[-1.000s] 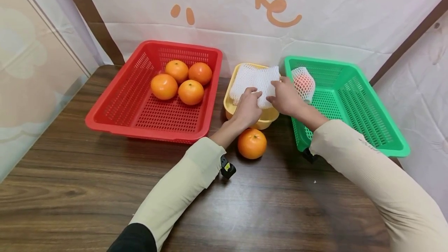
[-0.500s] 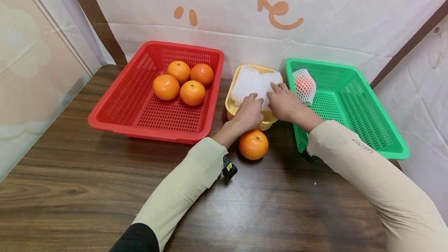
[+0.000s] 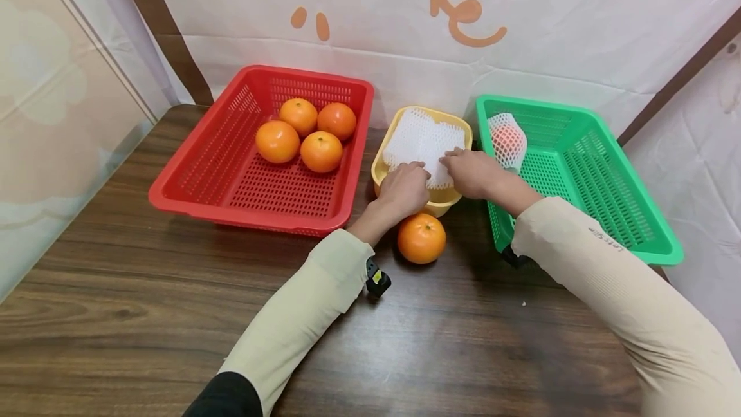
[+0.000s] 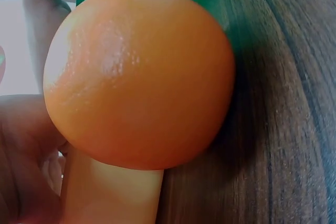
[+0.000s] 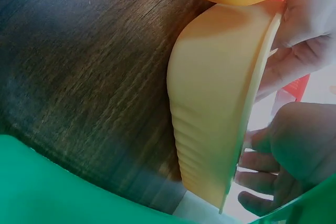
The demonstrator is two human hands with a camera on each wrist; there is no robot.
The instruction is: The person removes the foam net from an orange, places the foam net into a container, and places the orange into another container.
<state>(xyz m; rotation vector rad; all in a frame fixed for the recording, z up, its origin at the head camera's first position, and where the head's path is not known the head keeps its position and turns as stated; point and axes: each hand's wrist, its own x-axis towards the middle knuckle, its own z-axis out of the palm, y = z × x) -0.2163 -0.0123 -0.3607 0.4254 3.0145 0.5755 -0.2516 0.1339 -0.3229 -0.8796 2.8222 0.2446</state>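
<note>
White foam net sleeves (image 3: 425, 143) lie in a small yellow basket (image 3: 467, 134) at the middle of the head view. My left hand (image 3: 405, 188) reaches over the near rim, fingers bent, tips at the sleeves' near edge. From the right, my right hand (image 3: 471, 172) has its fingertips at the same sleeves; in the right wrist view its bent fingers (image 5: 257, 181) hang over the rim. I cannot tell whether either hand pinches a sleeve. An orange (image 3: 421, 238) stands on the table just before the yellow basket, below my left wrist, and fills much of the left wrist view.
To the left stands a red basket (image 3: 197, 208) with several oranges (image 3: 321, 152). A green basket (image 3: 631, 179) on the right bears one fruit in a foam net (image 3: 508, 141). The brown wooden table (image 3: 463, 340) stretches in front, and a printed cloth (image 3: 231, 5) hangs behind.
Both hands have come slightly nearer to me over the yellow basket. My right fingers have left the sleeves' far right corner, which has sunk lower. The orange on the table stays put.
</note>
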